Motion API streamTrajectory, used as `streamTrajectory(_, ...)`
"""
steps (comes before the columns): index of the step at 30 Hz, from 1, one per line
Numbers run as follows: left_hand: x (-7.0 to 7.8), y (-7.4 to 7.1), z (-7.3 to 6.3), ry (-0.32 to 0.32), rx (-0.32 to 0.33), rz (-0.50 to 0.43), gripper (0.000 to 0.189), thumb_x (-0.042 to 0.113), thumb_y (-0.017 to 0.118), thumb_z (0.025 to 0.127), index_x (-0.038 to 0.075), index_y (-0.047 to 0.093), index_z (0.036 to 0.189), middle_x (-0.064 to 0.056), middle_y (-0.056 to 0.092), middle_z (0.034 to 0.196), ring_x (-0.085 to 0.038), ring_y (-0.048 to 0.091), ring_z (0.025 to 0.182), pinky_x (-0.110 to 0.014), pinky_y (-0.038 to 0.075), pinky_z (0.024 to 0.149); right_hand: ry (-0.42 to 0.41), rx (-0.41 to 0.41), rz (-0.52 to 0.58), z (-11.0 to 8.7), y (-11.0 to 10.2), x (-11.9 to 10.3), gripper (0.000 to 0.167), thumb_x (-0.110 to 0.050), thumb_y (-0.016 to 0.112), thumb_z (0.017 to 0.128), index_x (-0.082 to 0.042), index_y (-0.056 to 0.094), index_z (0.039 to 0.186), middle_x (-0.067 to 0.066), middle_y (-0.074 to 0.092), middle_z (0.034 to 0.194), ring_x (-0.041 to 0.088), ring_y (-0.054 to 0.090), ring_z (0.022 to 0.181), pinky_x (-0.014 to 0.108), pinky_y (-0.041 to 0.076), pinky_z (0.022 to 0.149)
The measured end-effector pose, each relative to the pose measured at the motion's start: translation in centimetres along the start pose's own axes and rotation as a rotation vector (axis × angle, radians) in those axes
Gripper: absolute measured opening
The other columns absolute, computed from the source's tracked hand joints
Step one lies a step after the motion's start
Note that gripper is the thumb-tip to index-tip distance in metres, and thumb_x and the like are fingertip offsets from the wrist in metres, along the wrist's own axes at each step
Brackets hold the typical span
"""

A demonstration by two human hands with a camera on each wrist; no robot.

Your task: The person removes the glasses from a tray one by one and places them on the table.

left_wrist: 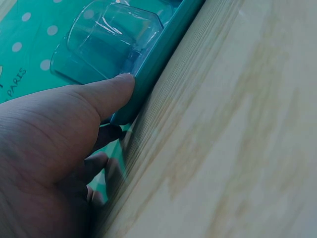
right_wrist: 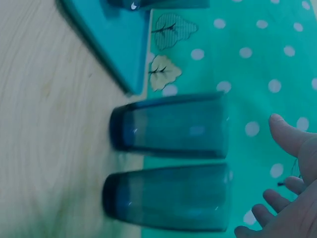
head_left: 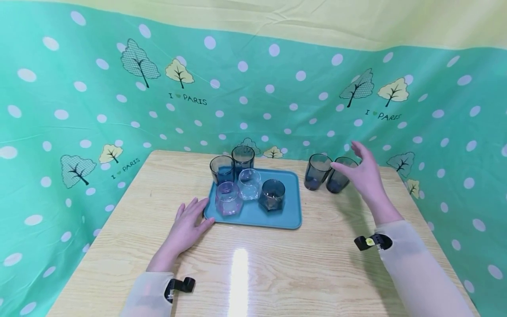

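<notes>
Two tall smoky glasses stand upright on the bare wood to the right of the tray, one just beside the tray (head_left: pixel 291 210) and the other a little farther right; call them the inner glass (head_left: pixel 318 174) and the outer glass (head_left: pixel 337 181), set close together. Over by their rims I see the right hand (head_left: pixel 367 177), thumb and fingers spread wide, holding nothing; from the right wrist it shows a gap between hand and glass. The left hand (head_left: pixel 189 225) is at the tray's near left corner, its thumb resting on the near edge and its fingers spread along the left side, touching rather than lifting. The blue tray lies flat and carries five more glasses: a purple-tinted tumbler (head_left: pixel 228 201) nearest the left hand, a clear tumbler (head_left: pixel 249 187) behind it, a short dark tumbler (head_left: pixel 272 196) to the right, and at the back left a front tall glass (head_left: pixel 222 171) with a rear tall glass (head_left: pixel 243 159) just behind. Both arms wear pale sleeves (head_left: pixel 416 264) with black wrist straps (head_left: pixel 383 241). The wooden table (head_left: pixel 166 185) catches a bright streak of light, and beyond it hangs a green dotted cloth (head_left: pixel 277 108) printed with trees and "I PARIS" lettering.
</notes>
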State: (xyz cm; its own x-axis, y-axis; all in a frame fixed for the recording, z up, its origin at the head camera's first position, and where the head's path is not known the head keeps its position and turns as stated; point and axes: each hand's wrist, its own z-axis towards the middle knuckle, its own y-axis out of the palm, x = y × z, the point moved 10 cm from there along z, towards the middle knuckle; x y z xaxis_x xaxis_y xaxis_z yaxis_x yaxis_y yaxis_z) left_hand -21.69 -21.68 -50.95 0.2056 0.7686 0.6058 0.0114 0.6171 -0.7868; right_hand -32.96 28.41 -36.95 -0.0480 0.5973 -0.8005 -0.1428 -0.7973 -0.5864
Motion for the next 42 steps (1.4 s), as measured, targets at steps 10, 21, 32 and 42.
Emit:
streamTrajectory(10, 0.1, -0.1, 0.0, -0.004, -0.003, 0.0, 0.074, 0.034, 0.073, 0.109, 0.002, 0.043, 0.168, -0.023, 0.048, 0.168, -0.047, 0.025, 0.164, -0.066, 0.0, 0.134, -0.102, 0.007, 0.021, -0.6, 1.4, -4.6, 0.105, -0.036, 0.092, 0.095, -0.019, 0.027, 0.177, 0.011, 0.035, 0.177, 0.035, 0.031, 0.163, 0.056, 0.027, 0.133)
streamTrajectory(21, 0.0, 0.0, 0.0, -0.003, 0.0, 0.004, 0.074, 0.035, 0.073, 0.109, 0.002, 0.043, 0.168, -0.023, 0.049, 0.167, -0.047, 0.026, 0.164, -0.066, -0.001, 0.134, -0.147, -0.046, 0.088, -1.1, 4.3, -7.2, 0.1, -0.035, 0.09, 0.096, -0.022, 0.031, 0.176, 0.005, 0.036, 0.177, 0.03, 0.032, 0.163, 0.051, 0.029, 0.133)
streamTrajectory(32, 0.4, -0.1, -0.1, 0.003, 0.007, 0.005, 0.073, 0.032, 0.074, 0.108, 0.001, 0.044, 0.167, -0.022, 0.05, 0.166, -0.048, 0.027, 0.163, -0.067, 0.0, 0.133, -0.188, -0.083, 0.13, -0.9, 7.9, -9.5, 0.098, -0.032, 0.094, 0.093, -0.02, 0.038, 0.173, 0.007, 0.042, 0.172, 0.029, 0.04, 0.157, 0.05, 0.032, 0.131)
streamTrajectory(42, 0.2, 0.0, 0.0, 0.0, 0.007, -0.003, 0.073, 0.031, 0.075, 0.108, 0.0, 0.045, 0.166, -0.023, 0.05, 0.166, -0.048, 0.027, 0.163, -0.067, 0.001, 0.133, -0.211, -0.14, 0.197, -0.9, 10.8, -11.5, 0.096, -0.026, 0.095, 0.092, -0.02, 0.042, 0.171, 0.009, 0.042, 0.169, 0.03, 0.041, 0.155, 0.048, 0.035, 0.13)
